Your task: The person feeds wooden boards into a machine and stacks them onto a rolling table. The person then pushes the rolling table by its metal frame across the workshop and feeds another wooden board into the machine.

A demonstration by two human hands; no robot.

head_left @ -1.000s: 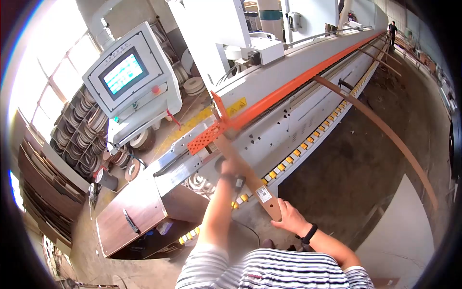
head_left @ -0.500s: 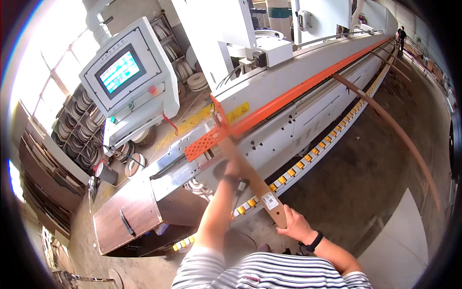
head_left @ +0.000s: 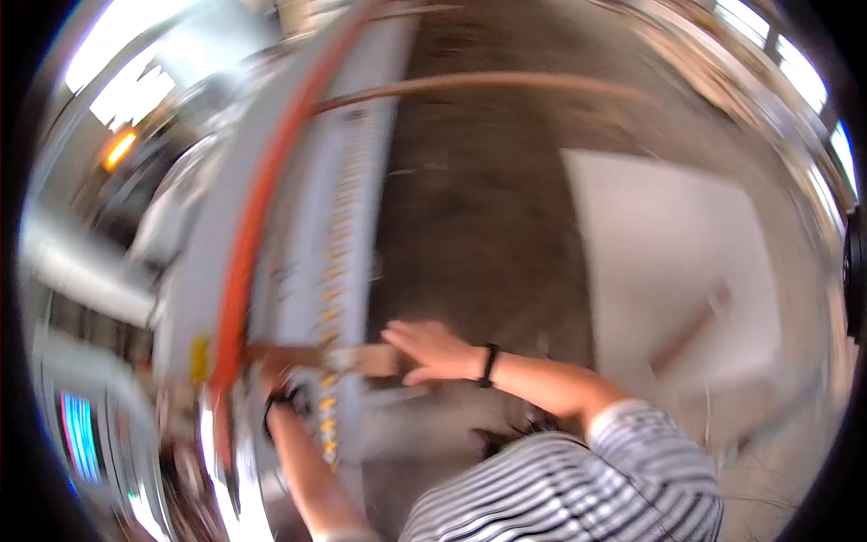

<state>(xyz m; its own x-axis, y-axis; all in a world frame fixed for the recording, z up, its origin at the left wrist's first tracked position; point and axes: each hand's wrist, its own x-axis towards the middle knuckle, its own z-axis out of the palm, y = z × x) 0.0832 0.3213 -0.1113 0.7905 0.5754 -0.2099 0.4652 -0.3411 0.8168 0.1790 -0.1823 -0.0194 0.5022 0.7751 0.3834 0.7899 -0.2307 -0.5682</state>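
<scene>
The bare right hand [head_left: 433, 350] was held with fingers outstretched, ungripped, at the outer end of a narrow, flat brown board [head_left: 375, 360]; whether contact was made could not be told. The blurred left hand [head_left: 275, 376] was placed by the board's other end, its grasp unclear. A row of small yellow blocks [head_left: 329, 405] was crossed by the board, near a long orange rail [head_left: 264, 194].

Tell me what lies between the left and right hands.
In the head view, a blurred brown board spans between left hand and right hand, crossing a row of yellow pieces.
</scene>
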